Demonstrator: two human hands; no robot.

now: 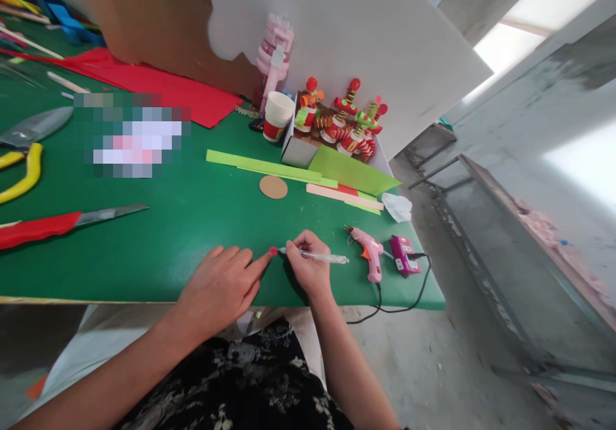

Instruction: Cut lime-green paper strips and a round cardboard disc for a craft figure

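My left hand point(219, 285) lies flat on the green table point(173, 224), fingers stretched out, and its forefinger presses on a small red ring-shaped piece point(273, 251). My right hand point(308, 263) is closed around a clear pen point(320, 257) whose tip meets the red piece. A pink glue gun point(368, 250) lies just right of that hand, its black cord running off the table's edge.
A brown card disc point(273, 187), green paper strips point(264, 165) and a paper cup point(278, 116) lie farther back. Red-and-green paper figures point(344, 125) stand in a box. A red-handled knife point(67, 223) and yellow pliers point(24, 173) lie at the left. A magenta box point(403, 255) sits by the right edge.
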